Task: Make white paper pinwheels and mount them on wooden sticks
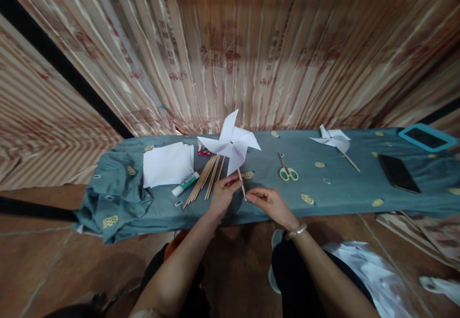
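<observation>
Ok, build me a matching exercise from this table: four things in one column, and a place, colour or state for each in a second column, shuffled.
Things:
1. held pinwheel
2. scissors
3. glue stick
4. second pinwheel

Place, colour or state:
A. lying flat, far right, untouched
B. upright, its stick in the grip of the left hand
C. green handles
D. beside the stack of white paper

Pairs: 1-B, 2-C, 3-D, 4-A
</observation>
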A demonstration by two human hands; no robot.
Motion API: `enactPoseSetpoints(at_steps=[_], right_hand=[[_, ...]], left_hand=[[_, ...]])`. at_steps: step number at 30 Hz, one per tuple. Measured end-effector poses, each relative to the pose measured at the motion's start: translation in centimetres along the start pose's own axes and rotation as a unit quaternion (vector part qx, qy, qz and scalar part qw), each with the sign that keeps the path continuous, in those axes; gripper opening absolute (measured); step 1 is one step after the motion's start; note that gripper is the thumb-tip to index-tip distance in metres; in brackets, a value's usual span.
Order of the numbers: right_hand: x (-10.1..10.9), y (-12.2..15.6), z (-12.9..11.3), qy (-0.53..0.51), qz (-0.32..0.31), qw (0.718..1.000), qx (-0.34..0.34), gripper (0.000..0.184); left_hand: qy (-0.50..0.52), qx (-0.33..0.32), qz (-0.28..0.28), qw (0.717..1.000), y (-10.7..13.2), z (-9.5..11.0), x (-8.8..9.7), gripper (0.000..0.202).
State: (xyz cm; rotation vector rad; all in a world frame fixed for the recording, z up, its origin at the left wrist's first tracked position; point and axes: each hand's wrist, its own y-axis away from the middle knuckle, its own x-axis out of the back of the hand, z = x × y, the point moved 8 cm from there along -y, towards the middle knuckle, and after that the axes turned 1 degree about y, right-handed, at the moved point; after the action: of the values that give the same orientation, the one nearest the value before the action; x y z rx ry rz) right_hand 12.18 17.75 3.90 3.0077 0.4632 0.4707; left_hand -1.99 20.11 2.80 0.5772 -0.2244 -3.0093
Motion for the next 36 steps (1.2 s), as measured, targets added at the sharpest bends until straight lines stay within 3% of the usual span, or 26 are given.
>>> enactPoseSetpoints(at_steps=[5, 10, 17, 22, 27, 31, 36], right_hand=[[-0.6, -0.6, 0.7, -0.109, 0.027, 0.993, -0.028, 0.037], [-0.2, -0.9, 0.6, -0.142, 0.04, 0.989, -0.033, 0.037], [2.5, -0.8, 0.8, -0.115, 0.108, 0.987, -0.033, 0.04], [8.7, -1.8, 0.9, -0.039, 0.201, 0.979, -0.021, 0.047], [17.2, -3.0, 1.7, 0.16, 0.266, 0.948, -0.074, 0.055], [23.2, -2.0, 3.3, 0.224, 0.313, 0.913, -0.132, 0.046], [29.0, 1.1, 5.7, 0.282, 0.353, 0.866, -0.215, 0.027]], left_hand=[[0.01, 0.007, 0.003, 1.0, -0.2, -0.2, -0.5, 0.033], [0.01, 0.008, 0.002, 1.0, -0.4, -0.5, -1.1, 0.033], [0.014, 0.016, -0.004, 1.0, -0.4, -1.0, -1.7, 0.037], [0.016, 0.018, -0.021, 0.999, -0.2, -1.5, -1.8, 0.037], [0.005, 0.028, -0.024, 0.999, 0.1, -1.7, -1.6, 0.035], [0.006, 0.033, -0.029, 0.999, 0.2, -1.7, -1.7, 0.035], [-0.009, 0.039, -0.039, 0.998, 0.3, -2.4, -1.9, 0.037]])
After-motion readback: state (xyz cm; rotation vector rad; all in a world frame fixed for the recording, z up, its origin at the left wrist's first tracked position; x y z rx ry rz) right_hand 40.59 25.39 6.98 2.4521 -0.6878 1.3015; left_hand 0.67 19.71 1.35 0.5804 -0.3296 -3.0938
